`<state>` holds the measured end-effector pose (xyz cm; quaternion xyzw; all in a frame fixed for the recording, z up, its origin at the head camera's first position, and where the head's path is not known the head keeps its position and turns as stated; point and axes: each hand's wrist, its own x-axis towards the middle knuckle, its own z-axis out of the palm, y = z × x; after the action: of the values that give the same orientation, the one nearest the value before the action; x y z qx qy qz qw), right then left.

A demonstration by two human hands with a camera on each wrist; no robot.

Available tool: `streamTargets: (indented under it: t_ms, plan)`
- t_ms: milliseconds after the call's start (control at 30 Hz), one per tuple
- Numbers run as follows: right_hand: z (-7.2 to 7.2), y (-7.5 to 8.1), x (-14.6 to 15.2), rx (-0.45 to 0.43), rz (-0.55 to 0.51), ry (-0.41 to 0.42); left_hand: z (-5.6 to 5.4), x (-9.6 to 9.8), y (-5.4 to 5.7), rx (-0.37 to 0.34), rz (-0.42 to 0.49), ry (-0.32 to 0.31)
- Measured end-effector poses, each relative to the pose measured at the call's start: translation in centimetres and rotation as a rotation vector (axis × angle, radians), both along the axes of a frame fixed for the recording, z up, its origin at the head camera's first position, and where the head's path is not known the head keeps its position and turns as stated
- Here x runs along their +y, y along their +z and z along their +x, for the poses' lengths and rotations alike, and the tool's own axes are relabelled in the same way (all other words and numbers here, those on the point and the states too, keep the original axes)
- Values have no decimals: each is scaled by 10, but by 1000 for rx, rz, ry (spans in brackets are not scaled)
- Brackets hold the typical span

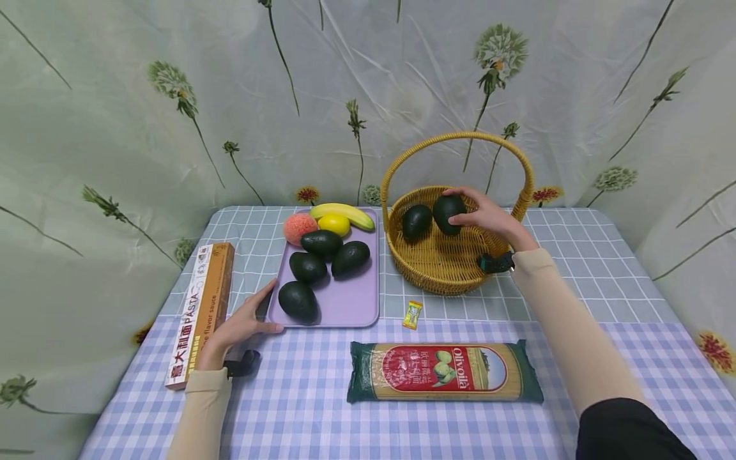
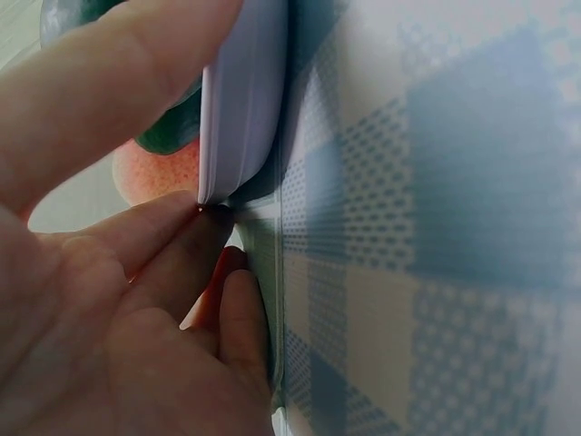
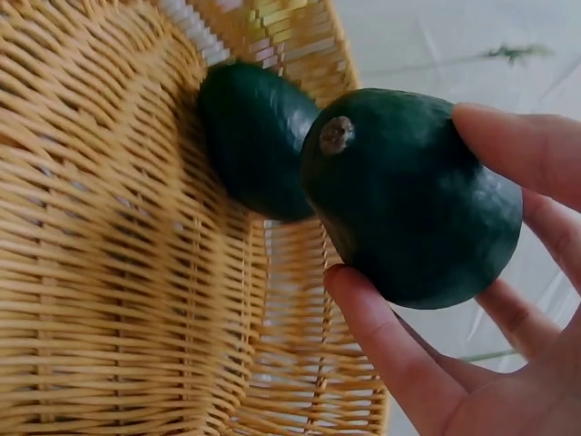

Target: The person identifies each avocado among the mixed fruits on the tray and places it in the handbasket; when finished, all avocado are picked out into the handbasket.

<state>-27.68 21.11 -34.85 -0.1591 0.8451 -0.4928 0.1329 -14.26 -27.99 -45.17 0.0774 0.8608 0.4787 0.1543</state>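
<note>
My right hand grips a dark green avocado by its sides, inside the tall-handled wicker basket. In the right wrist view, fingers and thumb spread round the held fruit, its stem end facing the camera. Another avocado rests against the basket wall beside it. At the left front corner of the lilac tray, my left hand is spread, fingers along the left side and thumb by the front edge. The left wrist view has its fingertips right at the tray's rim. Nearest that hand lies an avocado.
The tray also bears more avocados, a banana, a lemon and a round pinkish fruit. A pasta box lies left of it. In front are a yellow wrapped candy and a spaghetti pack.
</note>
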Motion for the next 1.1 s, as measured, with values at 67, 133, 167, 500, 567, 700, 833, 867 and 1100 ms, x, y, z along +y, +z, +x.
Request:
streamTargets:
  t_ms: [67,133,167,500,567,700,833,867,1100]
  plan:
    - [-7,0,-2,-23,12,-18,0,-1,-1,0,-2,-1]
    - [-14,-1,-4,-52,23,-37,0,-2,-2,-1,-8,0]
    - [-16,-1,-5,-60,29,-45,-1,-2,-2,-4,-10,0]
    - [-31,-13,-4,-78,20,-83,-1,-2,-2,-10,-15,0]
    - [-31,-15,-3,-60,19,-79,-1,-2,-2,-11,-16,3]
    - [-29,-18,-4,-41,33,-84,-1,-2,-3,-16,-19,5]
    - [-30,-21,-5,-69,64,-97,-1,-3,-4,-17,-27,4]
    - [-31,-22,-6,-81,85,-102,-1,-3,-4,-17,-28,4]
    - [-28,-20,-7,-79,194,-108,-1,-3,-4,-19,-16,11]
